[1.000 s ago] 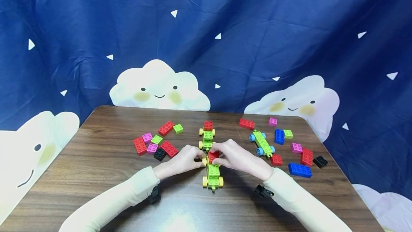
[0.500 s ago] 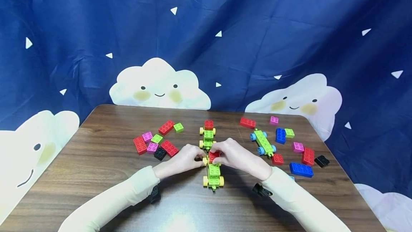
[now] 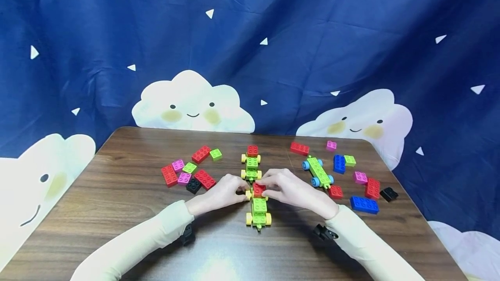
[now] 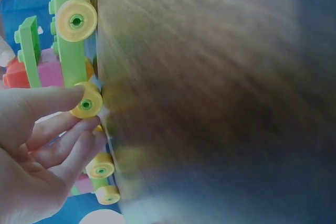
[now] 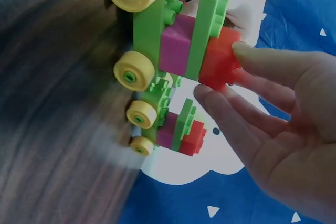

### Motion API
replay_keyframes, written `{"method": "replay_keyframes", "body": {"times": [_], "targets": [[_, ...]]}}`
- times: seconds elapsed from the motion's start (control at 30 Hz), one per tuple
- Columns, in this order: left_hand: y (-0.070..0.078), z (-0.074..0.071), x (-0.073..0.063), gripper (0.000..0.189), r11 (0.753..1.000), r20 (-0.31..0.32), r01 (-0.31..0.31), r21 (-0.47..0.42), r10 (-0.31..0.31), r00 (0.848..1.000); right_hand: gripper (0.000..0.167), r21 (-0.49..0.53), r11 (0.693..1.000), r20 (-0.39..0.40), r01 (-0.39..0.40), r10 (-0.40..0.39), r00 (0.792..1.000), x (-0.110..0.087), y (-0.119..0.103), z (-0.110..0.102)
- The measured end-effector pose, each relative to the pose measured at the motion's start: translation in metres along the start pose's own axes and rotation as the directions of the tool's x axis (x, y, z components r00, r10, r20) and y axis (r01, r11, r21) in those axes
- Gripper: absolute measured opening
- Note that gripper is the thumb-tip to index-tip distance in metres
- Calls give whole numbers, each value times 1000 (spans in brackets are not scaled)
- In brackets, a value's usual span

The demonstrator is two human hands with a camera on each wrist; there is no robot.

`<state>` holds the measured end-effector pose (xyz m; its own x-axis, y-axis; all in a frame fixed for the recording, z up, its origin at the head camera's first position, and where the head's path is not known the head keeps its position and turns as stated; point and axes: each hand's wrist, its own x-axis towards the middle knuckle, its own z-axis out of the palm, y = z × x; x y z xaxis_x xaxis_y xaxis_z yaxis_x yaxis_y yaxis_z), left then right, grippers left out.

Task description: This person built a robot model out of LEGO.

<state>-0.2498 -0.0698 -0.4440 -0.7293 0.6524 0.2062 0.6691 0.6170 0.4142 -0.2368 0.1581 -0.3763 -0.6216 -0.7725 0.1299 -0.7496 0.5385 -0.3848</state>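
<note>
As I see it from my end, the near car [image 3: 259, 211] stands upright on its yellow wheels at the table's middle, with a pink block [image 5: 177, 45], a green plate [image 5: 203, 35] and a red brick [image 5: 219, 59] stacked on it. The left hand [image 3: 218, 194] pinches one yellow wheel [image 4: 86, 103] at the car's far end. The right hand [image 3: 293, 191] has its thumb and forefinger bent round the red brick, gripping it by the edges; how firmly, I can't tell. Against half a second ago, that hand has drawn slightly to the right, its thumb has slid from the brick's top to its side, and I see more red. The left hand and the car match the earlier frame.

Just beyond, in line, stands the far car [image 3: 251, 164]; fingers hide whether the two join. Any lettering on the studs is too small for me to read.

Loose bricks [image 3: 205, 179] lie near the left hand; past the right one sits a blue-wheeled chassis [image 3: 318, 171]. A black piece [image 3: 389, 194] rests near the right edge of the wooden table [image 3: 97, 211]. I have bare wood toward me and along the left edge.
</note>
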Motion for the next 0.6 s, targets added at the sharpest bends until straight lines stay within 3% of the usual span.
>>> {"method": "replay_keyframes", "body": {"times": [0.3, 0.6], "targets": [[2, -1, 3, 14, 1000, 1, -7, -6, 7, 1000, 25, 77, 992, -96, -104, 112, 989, -1, 3, 2], [0, 1, 4, 15, 1000, 6, 1, -20, -1, 1000, 24, 90, 989, -97, -115, 124, 988, 1, 3, 2]]}}
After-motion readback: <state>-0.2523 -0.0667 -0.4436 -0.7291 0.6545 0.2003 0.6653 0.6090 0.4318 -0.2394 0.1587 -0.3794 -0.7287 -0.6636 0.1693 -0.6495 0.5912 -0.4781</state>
